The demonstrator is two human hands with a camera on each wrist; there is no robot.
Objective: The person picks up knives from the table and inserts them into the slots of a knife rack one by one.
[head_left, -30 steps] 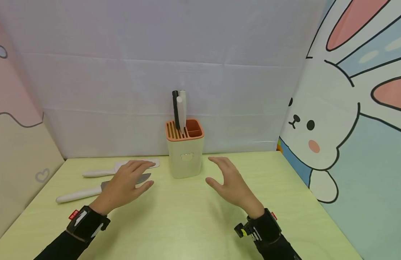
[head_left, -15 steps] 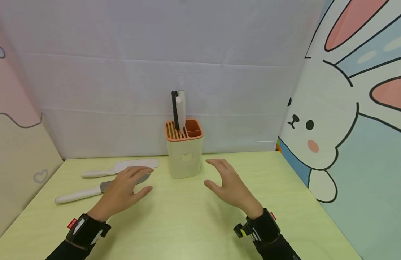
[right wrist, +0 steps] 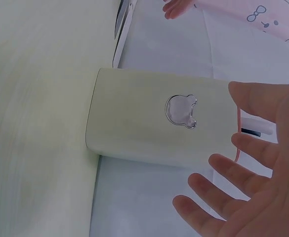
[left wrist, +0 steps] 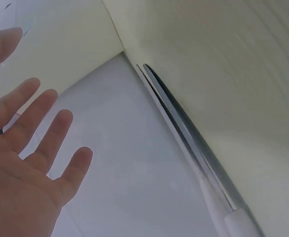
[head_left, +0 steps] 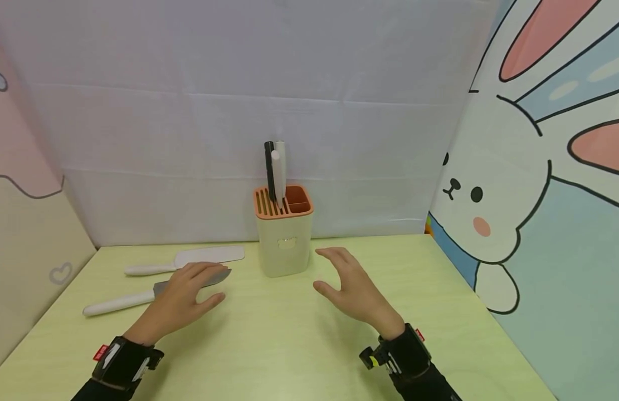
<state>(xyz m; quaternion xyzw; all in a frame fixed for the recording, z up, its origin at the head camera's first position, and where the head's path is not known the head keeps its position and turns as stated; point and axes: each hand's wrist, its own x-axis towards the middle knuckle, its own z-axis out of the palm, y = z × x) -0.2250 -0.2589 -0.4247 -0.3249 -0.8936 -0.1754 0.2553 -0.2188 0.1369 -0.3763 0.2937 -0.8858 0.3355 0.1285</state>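
My left hand (head_left: 176, 303) hovers over a knife with a white handle (head_left: 120, 304) and grey pointed blade, covering part of the blade. Its fingers are spread and hold nothing, also in the left wrist view. Behind that knife lies a broad-bladed white knife (head_left: 209, 254), its handle pointing left. Over the table to the right, my right hand (head_left: 356, 292) has its fingers extended and holds nothing. Nearest to it stands a cream knife block (head_left: 285, 253) with an orange slotted top. In the right wrist view the knife block (right wrist: 134, 116) shows its bear-shaped window.
One black handle (head_left: 269, 170) and two white handles (head_left: 277, 172) stick up from the block's slots. A white sheet (head_left: 189, 128) hangs behind the light yellow table (head_left: 269, 345). Panels with cartoon drawings (head_left: 490, 223) stand at both sides.
My left hand has drawn a little left and toward the near side, uncovering more of the broad-bladed knife. The right hand is nearly still. The knives and block stay in place.
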